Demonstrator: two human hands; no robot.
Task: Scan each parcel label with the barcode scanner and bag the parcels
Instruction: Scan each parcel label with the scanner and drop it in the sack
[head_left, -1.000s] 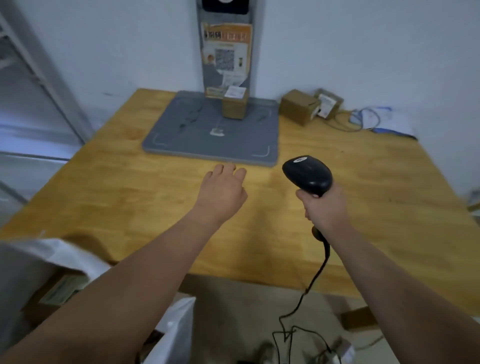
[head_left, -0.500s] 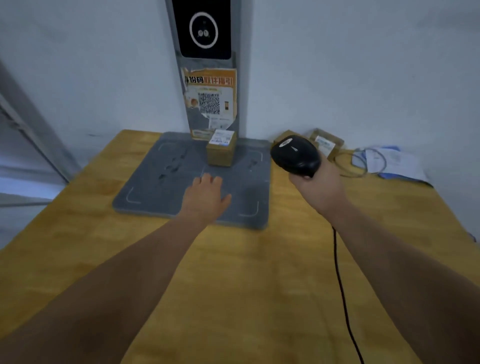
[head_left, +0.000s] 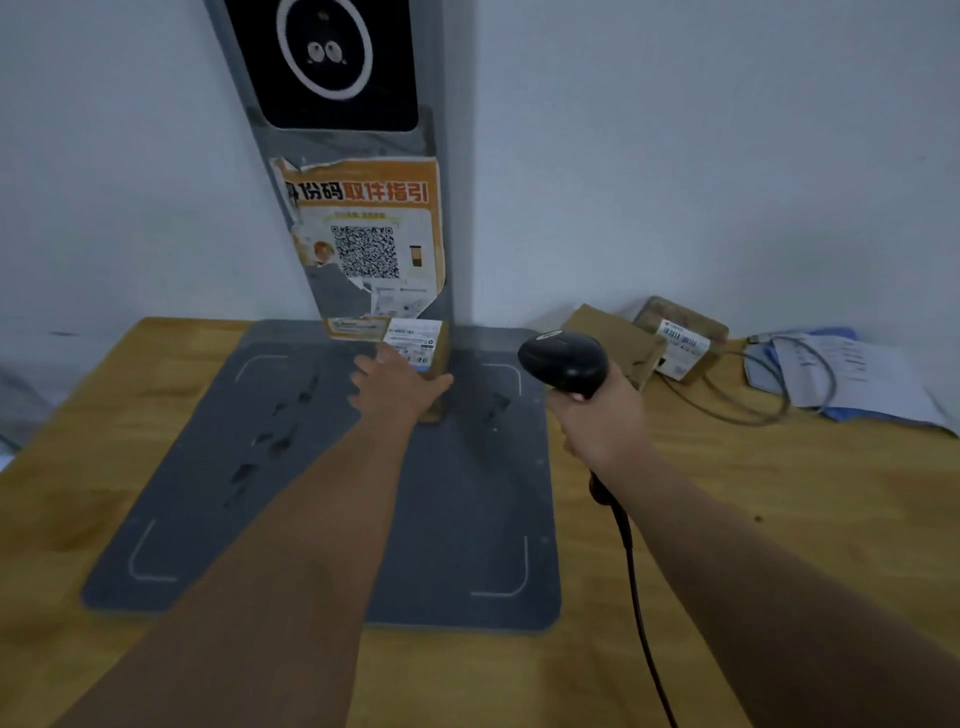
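Note:
A small brown parcel (head_left: 422, 347) with a white label on top stands at the back of the grey scan mat (head_left: 457, 519), against the post. My left hand (head_left: 396, 387) reaches it, fingers spread on its near side and thumb toward its right edge; whether it grips is unclear. My right hand (head_left: 605, 421) grips the handle of the black barcode scanner (head_left: 563, 361), held above the mat's right edge with its head pointing left toward the parcel. Two more brown parcels lie against the wall: a plain-topped parcel (head_left: 621, 338) and a labelled parcel (head_left: 683, 338).
A grey post (head_left: 358, 145) with a black camera panel and an orange QR poster rises behind the mat. The scanner's black cable (head_left: 631, 561) trails off the wooden table (head_left: 779, 493). Papers and a looped wire (head_left: 810, 374) lie at the back right.
The view has moved in and up toward the post. My left hand has travelled forward across the mat to the parcel. My right hand has brought the scanner forward with it.

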